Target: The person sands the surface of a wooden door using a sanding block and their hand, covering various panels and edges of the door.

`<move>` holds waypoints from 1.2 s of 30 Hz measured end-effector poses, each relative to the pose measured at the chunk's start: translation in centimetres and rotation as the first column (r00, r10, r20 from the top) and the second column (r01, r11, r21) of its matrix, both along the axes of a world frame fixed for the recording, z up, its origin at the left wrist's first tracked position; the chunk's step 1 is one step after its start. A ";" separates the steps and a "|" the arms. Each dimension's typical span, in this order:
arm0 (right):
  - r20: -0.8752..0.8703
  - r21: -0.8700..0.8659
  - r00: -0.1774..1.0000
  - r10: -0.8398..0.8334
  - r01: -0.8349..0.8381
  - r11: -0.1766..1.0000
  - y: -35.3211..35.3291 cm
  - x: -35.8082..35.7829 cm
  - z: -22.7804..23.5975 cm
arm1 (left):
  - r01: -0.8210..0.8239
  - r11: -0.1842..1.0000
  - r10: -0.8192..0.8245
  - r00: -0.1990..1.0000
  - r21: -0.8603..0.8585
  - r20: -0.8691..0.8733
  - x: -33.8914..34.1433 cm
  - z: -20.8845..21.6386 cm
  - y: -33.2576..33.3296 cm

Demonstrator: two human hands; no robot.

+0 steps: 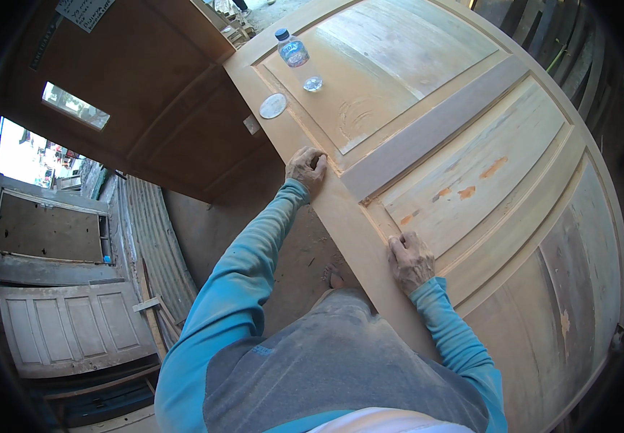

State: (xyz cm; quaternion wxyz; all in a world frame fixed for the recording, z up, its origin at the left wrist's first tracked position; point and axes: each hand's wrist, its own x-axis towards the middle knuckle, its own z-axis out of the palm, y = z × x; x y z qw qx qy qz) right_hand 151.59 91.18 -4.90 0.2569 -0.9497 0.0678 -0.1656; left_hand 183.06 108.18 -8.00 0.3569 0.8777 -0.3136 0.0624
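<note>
A large unpainted wooden panel door point(435, 155) lies flat in front of me, with raised mouldings and orange filler patches on its panels. At its near left edge, my left hand point(307, 172) rests with thumb and fingers curled together; whatever it may hold is too small to make out. Further right, my right hand point(411, 261) presses curled fingers against the moulding of a middle panel, and its fingertips hide anything in them. A clear plastic bottle point(299, 60) with a blue cap and a pale round disc point(273, 106) sit on the door beyond my left hand.
A brown door point(175, 86) stands upright on the left. A weathered white panelled door point(74, 328) and a corrugated sheet point(154, 231) are at the lower left. Stacked boards point(572, 50) line the far right. A bare foot point(334, 277) shows on the dirt floor below the door.
</note>
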 end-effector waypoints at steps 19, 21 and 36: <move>0.042 0.048 0.999 0.002 -0.004 0.999 0.9 2.5 0.0 | -0.030 0.999 0.034 0.996 0.045 -0.077 0.1 0.5 1.2; 0.030 0.043 1.000 0.008 -0.009 0.999 0.7 0.9 -0.2 | -0.028 0.998 0.031 0.997 0.050 -0.071 -0.7 0.8 1.2; -0.020 0.026 0.999 -0.029 0.030 0.999 1.1 0.5 -0.1 | -0.008 1.000 0.007 0.999 -0.026 -0.041 -0.1 -0.5 1.3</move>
